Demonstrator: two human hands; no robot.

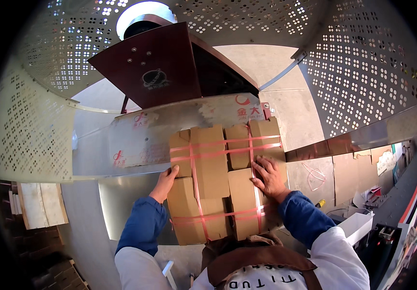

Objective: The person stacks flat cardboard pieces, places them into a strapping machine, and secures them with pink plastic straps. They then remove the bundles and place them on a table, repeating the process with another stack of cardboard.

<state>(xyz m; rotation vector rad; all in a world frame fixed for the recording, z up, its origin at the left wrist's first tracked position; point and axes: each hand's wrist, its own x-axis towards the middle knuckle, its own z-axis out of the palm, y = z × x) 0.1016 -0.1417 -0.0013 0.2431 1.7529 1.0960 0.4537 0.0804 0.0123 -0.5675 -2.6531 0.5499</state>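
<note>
A bundle of brown cardboard boxes [211, 181] lies in front of me, bound lengthwise and crosswise with pink straps [208, 220]. My left hand [166, 182] grips its left side, with the thumb end showing at the edge and the other fingers hidden behind the boxes. On the right part of the bundle rests my right hand [270, 179], palm down, its fingers spread over the cardboard beside a lengthwise strap. The bundle's far end overlaps a worn metal plate [165, 130], and its near end is close to my brown apron [266, 258].
Beyond the plate stands a dark red machine housing [145, 67]. Perforated metal guards [363, 77] curve around the far side and both flanks. A white bin [358, 226] and a loose pink strap loop [315, 176] are at the right. Stacked boards [41, 205] stand at the left.
</note>
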